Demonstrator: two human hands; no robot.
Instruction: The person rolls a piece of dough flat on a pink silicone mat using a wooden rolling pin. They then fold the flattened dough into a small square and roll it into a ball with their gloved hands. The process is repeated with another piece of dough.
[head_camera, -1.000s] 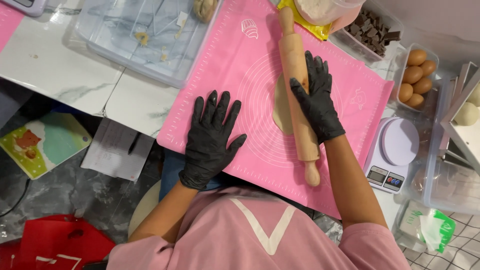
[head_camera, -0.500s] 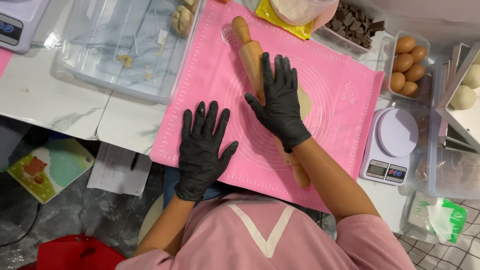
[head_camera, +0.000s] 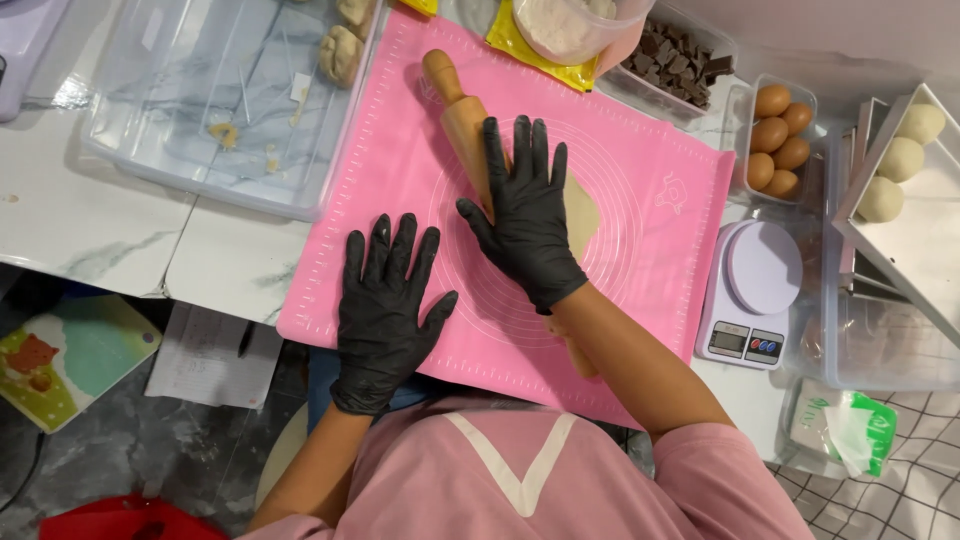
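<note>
rolling pin (head_camera: 462, 118) shifted left, pink mat (head_camera: 680, 200), marble counter (head_camera: 90, 225)

Your right hand (head_camera: 525, 215), black-gloved, lies flat on the wooden rolling pin (head_camera: 462, 120) over pale flattened dough (head_camera: 580, 215). Your left hand (head_camera: 385, 305), gloved, is spread flat on the pink mat (head_camera: 660, 260). Right of the mat: kitchen scale (head_camera: 752, 290), tray of brown eggs (head_camera: 775, 140), chocolate pieces (head_camera: 680, 55).
</note>
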